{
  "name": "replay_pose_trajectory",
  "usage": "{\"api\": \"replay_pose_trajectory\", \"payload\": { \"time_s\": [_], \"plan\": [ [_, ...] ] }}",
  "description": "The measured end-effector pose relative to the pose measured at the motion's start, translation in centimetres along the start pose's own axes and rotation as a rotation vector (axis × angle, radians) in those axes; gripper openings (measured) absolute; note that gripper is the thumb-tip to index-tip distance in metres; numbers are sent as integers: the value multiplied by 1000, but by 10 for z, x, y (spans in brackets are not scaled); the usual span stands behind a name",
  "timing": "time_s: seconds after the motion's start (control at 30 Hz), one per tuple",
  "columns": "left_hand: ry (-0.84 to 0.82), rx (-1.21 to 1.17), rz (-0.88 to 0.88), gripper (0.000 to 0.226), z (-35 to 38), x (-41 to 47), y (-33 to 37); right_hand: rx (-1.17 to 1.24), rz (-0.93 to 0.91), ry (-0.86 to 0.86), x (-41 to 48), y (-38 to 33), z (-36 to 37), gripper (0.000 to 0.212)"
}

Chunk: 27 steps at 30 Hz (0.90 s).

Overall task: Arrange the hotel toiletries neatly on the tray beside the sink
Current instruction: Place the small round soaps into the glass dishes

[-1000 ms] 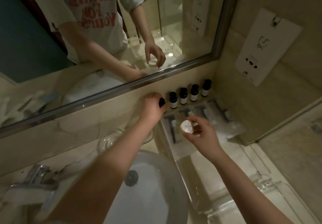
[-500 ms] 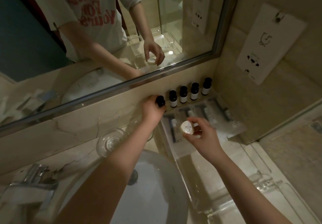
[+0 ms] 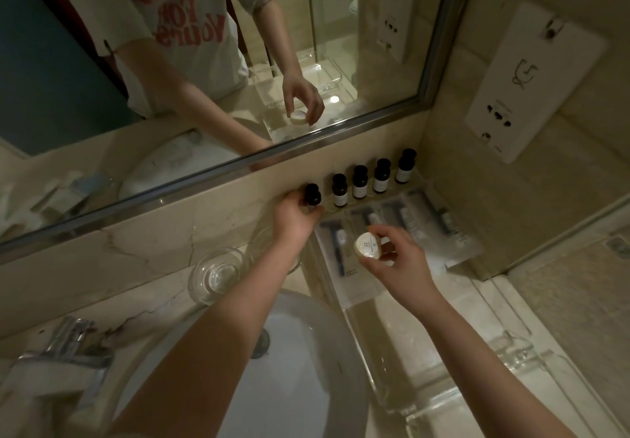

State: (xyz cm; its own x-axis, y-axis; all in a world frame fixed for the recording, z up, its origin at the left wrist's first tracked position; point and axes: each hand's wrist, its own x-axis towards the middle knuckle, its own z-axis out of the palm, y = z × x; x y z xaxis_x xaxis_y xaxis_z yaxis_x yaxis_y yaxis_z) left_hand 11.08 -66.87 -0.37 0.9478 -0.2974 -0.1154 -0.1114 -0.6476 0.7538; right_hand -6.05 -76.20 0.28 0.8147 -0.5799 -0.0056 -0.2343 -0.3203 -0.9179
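Note:
A clear tray (image 3: 385, 362) lies on the counter right of the sink (image 3: 306, 369). Along its far edge, against the wall, several small dark-capped bottles (image 3: 359, 182) stand in a row. My left hand (image 3: 295, 216) grips the leftmost bottle (image 3: 312, 195) at the row's left end. Flat wrapped sachets (image 3: 402, 219) lie in a row in front of the bottles. My right hand (image 3: 399, 257) pinches a round white wrapped soap (image 3: 369, 245) above the sachets.
Two empty glasses (image 3: 214, 274) stand behind the sink by the wall, the right one partly hidden by my left arm. A chrome tap (image 3: 64, 349) is at the lower left. A mirror spans the wall; a socket panel (image 3: 531, 83) hangs on the right wall.
My left hand has shifted slightly right with the leftmost bottle, its cap now plainly showing in line with the row. My right hand still holds the soap in about the same place.

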Motion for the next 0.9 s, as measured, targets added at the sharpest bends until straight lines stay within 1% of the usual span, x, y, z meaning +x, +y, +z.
{"api": "replay_pose_trajectory", "payload": {
  "time_s": [0.13,0.3,0.37,0.4,0.47,0.53,0.6,0.63,0.7,0.77,0.83,0.9],
  "plan": [
    [-23,-3,-9,35,-4,-4,-4,-24,-11,-12,2,-1,-1,44],
    [7,-7,49,40,-27,-31,-11,-70,-48,-53,3,-13,3,46],
    [-3,-57,54,34,-40,-48,-18,-94,-72,-90,3,-22,9,47],
    [-27,-99,55,27,-47,-57,-22,-106,-83,-120,2,-27,12,47],
    [-131,-206,28,14,-63,-78,-28,-126,-108,-198,1,-37,22,47],
    [-244,-313,-35,16,-76,-94,-34,-148,-136,-281,-2,-44,33,49],
    [-293,-375,-80,18,-86,-105,-40,-169,-182,-348,-5,-51,45,51],
    [-304,-394,-99,16,-91,-108,-44,-180,-210,-376,-6,-55,51,52],
    [-316,-401,-137,11,-99,-110,-51,-195,-253,-442,-8,-62,61,56],
    [-321,-400,-180,12,-107,-111,-60,-206,-287,-504,-9,-67,72,57],
    [-289,-431,-208,13,-108,-111,-67,-244,-329,-505,-11,-68,79,56],
    [-209,-498,-238,12,-108,-113,-73,-300,-357,-465,-13,-68,89,55]
  ]
}}
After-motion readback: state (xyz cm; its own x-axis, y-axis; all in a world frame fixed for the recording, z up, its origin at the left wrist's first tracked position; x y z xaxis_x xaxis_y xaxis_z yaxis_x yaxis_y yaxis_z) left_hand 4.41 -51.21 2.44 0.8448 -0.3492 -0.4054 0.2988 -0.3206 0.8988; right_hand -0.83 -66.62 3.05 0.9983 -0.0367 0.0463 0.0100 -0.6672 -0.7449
